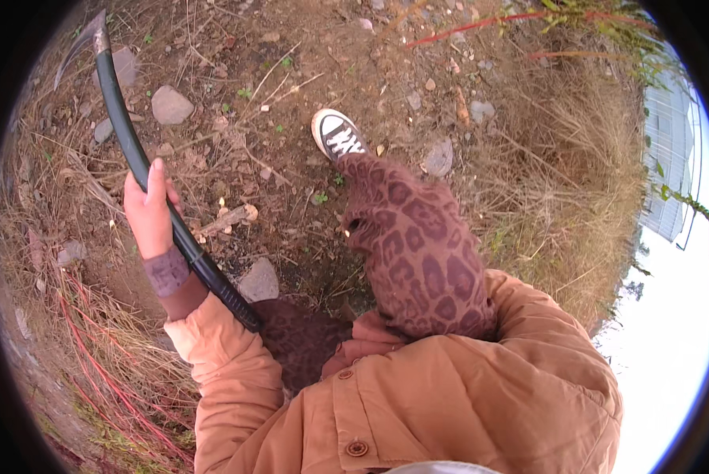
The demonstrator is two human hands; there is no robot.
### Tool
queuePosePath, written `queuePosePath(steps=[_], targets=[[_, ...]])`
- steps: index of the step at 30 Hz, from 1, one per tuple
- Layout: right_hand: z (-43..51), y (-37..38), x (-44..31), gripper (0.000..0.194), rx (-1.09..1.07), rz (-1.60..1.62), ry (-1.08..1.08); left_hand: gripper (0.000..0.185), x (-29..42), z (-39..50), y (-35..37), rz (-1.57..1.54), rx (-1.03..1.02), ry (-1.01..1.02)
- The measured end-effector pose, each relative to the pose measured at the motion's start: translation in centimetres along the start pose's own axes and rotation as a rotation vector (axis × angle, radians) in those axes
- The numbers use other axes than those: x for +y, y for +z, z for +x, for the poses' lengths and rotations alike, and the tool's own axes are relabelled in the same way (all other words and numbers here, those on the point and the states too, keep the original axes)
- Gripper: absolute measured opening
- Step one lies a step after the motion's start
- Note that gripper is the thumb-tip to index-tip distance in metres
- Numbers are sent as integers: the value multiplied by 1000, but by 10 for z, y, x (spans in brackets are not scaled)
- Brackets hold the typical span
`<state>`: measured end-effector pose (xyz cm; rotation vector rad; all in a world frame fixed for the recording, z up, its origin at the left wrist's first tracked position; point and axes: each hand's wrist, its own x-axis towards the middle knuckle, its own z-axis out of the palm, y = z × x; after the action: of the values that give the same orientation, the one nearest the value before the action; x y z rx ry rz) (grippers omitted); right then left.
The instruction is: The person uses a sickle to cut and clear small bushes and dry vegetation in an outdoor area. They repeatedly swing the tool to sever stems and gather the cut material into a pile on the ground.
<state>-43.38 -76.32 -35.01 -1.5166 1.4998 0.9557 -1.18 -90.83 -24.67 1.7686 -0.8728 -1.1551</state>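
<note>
My left hand (153, 207) is closed round the curved dark green handle of a long-handled sickle (123, 127). The sickle's thin, hooked metal blade (77, 50) points away at the upper left. Its black grip end (227, 290) rests close to my tan jacket sleeve (236, 361). My right hand is out of view; the right sleeve (544, 314) runs behind my raised leg in leopard-patterned brown trousers (425, 255). A dark canvas sneaker with white laces (338, 135) stands on the soil ahead of that leg.
Rocks (172, 105) and twigs lie on the bare soil, with another stone (259, 279) beside the grip. Dry grass (550, 160) grows thickly on the right. Red-stemmed plants (102, 367) spread at the lower left. A pale building (668, 154) appears at the right rim.
</note>
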Motion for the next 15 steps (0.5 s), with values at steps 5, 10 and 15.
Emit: queuePosePath(steps=[5, 10, 15], targets=[[29, -42, -1, 28, -70, -114, -51, 21, 23, -4, 18, -8, 61, -48], [61, -57, 4, 29, -94, -190, -109, 22, 31, -2, 32, 10, 80, -85], [80, -86, 38, 29, -10, -202, -161, 22, 56, -17, 46, -168, 76, 46]])
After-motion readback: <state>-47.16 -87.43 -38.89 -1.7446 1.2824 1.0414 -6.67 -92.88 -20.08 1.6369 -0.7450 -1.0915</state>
